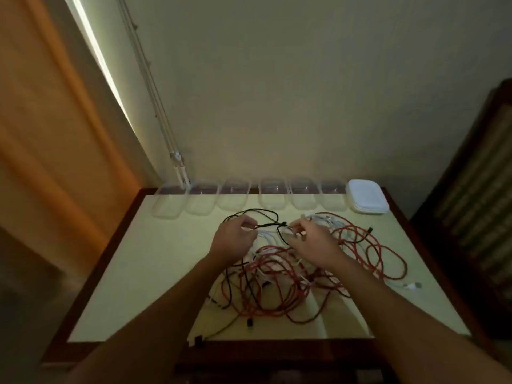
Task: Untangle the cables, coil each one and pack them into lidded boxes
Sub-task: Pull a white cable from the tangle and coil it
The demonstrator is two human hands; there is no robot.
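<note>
Six clear boxes (273,196) are sitting in a row along table (138,273) edge at 12 o'clock, lid stack (367,199) at 1 o'clock. Cable tangle (277,278) (red, blk, wht) is lying center, spreading twd 3 o'clock. L hand (234,239) is reaching in at tangle's 11 o'clock, fingers curling, pinching black cable (267,225). R hand (313,241) is at tangle's 12 o'clock, fingertips pinching same cable nr its plug; frame's blurry. White cable end (412,286) is lying loose at 3 o'clock.
</note>
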